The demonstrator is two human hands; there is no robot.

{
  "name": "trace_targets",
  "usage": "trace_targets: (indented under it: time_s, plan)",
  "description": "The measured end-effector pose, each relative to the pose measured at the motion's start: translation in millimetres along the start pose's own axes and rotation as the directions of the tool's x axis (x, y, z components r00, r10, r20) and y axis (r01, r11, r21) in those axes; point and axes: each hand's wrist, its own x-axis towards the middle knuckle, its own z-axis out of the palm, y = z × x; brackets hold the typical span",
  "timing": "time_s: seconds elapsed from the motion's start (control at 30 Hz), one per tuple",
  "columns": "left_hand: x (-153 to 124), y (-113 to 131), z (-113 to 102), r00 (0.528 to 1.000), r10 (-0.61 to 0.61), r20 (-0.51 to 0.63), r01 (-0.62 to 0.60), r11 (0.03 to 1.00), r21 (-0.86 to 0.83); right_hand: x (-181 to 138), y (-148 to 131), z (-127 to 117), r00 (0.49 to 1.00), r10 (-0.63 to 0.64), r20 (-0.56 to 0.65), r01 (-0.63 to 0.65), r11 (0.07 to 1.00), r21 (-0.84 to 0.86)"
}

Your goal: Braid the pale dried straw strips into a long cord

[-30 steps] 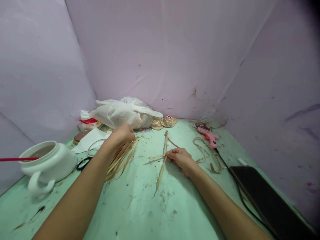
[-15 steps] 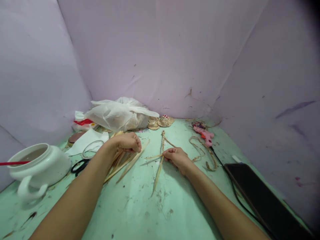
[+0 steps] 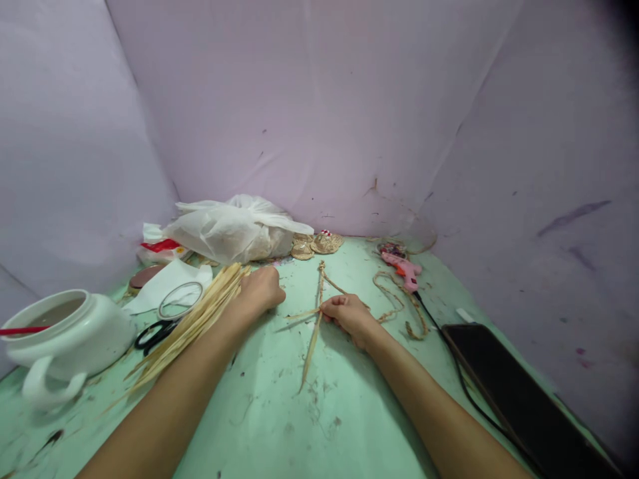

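My right hand [image 3: 349, 317] pinches the lower end of a thin braided cord [image 3: 321, 283] of dried plant fibre. Two loose strands stick out from the pinch, one leftward and a flat strip [image 3: 310, 352] toward me. The braid's top end lies farther back, and another length runs from it behind my right hand. My left hand [image 3: 262, 291] is closed, knuckles up, beside a bundle of pale dried leaf strips [image 3: 202, 319]. Its fingertips are hidden, so I cannot make out what they hold.
On the left stand a white pot [image 3: 74, 332], black-handled scissors [image 3: 154, 332] and a tape ring [image 3: 180, 299]. A white plastic bag [image 3: 234, 229] and woven straw pieces [image 3: 327, 243] lie at the back. Rightward are loose cord [image 3: 394, 303], a pink glue gun [image 3: 407, 269] and a dark phone-like slab [image 3: 524, 399].
My left hand has lowered slightly and turned knuckles up. The leaf strips now lie to the left of my forearm instead of under it. My right hand keeps its pinch on the braid.
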Motion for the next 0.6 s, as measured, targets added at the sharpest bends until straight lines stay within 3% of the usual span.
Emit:
trace_targets:
  time_s: [0.1,0.27,0.47,0.6]
  plan:
    - [-2.2,4.1,-0.1,0.999,0.024,0.029,-0.023,0.999,-0.043,-0.7,-0.8,-0.3,1.000,-0.009,0.000,0.009,1.000,0.012]
    - [-11.5,18.0,-0.2,0.966,0.242,0.091,-0.214,0.946,-0.241,-1.8,-3.3,0.3,1.000,-0.022,0.001,0.022,0.999,0.024]
    - [-19.7,30.3,10.5,0.958,0.255,0.127,-0.220,0.945,-0.242,-0.2,-0.6,0.8,0.999,-0.037,-0.001,0.037,0.998,0.045]
    - [-17.7,28.6,8.8,0.925,0.357,0.131,-0.298,0.895,-0.332,-0.4,-0.7,0.7,0.999,-0.041,-0.013,0.042,0.998,0.050]
